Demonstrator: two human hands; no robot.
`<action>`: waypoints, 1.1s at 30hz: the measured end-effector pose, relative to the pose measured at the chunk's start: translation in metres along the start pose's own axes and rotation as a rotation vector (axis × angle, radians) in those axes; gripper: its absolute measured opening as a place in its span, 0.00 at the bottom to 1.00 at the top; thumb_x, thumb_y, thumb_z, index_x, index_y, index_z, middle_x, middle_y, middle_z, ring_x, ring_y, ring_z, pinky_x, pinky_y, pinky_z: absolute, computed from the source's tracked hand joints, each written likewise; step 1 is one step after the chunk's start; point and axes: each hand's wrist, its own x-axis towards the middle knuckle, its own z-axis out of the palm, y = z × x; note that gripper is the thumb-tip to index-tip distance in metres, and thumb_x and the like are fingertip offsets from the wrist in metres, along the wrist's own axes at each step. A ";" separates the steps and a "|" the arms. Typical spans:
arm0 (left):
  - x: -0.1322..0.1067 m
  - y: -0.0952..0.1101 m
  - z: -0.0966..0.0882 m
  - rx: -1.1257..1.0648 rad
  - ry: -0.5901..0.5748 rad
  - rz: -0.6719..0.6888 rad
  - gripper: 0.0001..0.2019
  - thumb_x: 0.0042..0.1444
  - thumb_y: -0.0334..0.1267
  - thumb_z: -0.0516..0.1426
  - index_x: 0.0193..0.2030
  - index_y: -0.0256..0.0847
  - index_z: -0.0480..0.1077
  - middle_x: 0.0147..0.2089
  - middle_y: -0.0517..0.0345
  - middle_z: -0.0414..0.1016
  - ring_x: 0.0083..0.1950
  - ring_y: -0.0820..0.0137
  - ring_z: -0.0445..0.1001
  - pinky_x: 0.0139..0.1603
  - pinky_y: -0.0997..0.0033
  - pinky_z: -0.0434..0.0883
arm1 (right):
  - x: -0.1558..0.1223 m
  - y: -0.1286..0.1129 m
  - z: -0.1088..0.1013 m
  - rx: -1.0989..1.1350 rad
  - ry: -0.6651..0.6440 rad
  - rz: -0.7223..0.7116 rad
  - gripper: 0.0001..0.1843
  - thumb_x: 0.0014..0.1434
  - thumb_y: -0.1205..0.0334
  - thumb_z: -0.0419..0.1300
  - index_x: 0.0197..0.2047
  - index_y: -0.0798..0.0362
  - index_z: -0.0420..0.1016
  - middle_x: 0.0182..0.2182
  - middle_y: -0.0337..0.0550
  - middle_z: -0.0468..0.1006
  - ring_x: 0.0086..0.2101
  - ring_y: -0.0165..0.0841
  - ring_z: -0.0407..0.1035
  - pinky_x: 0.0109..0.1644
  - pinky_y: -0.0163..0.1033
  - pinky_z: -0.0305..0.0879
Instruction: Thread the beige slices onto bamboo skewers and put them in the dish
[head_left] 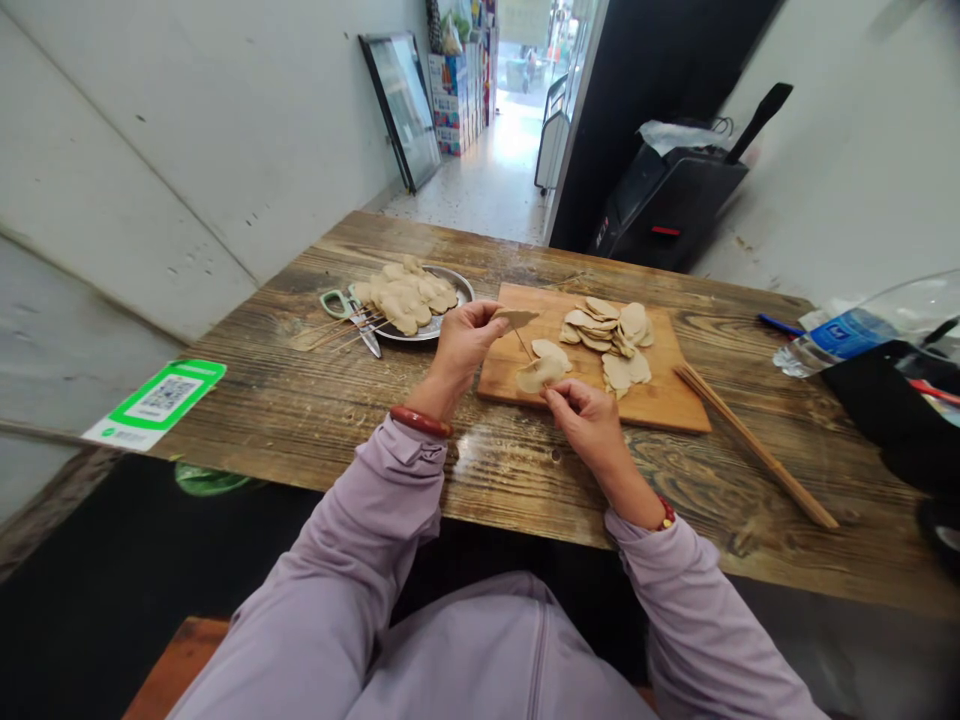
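Note:
My left hand (471, 338) pinches a thin beige slice (517, 317) between thumb and fingers. Closed on the lower end of a thin skewer is my right hand (589, 418); beige slices (546, 368) are threaded on that skewer, and its bare upper part points toward the slice in my left hand. Whether the tip touches that slice I cannot tell. Both hands are over the wooden cutting board (510, 300), where loose beige slices (611, 328) lie in a pile. To the left, loaded skewers (409, 295) rest on a round metal plate (466, 290), their sticks jutting over its rim.
Green-handled scissors (364, 325) lie against the plate. A bundle of bare skewers (757, 445) leans on the board's right edge. Further right lies a plastic bottle (832, 335). A QR-code card (161, 400) sits at the table's left edge, and a black case (671, 195) stands behind.

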 end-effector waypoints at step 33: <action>-0.002 0.005 0.001 -0.338 0.074 -0.344 0.11 0.40 0.31 0.68 0.31 0.37 0.72 0.29 0.62 0.74 0.27 0.78 0.70 0.27 0.79 0.65 | -0.001 0.002 0.002 -0.054 0.043 -0.071 0.16 0.63 0.50 0.60 0.32 0.53 0.80 0.19 0.35 0.70 0.21 0.29 0.61 0.28 0.36 0.56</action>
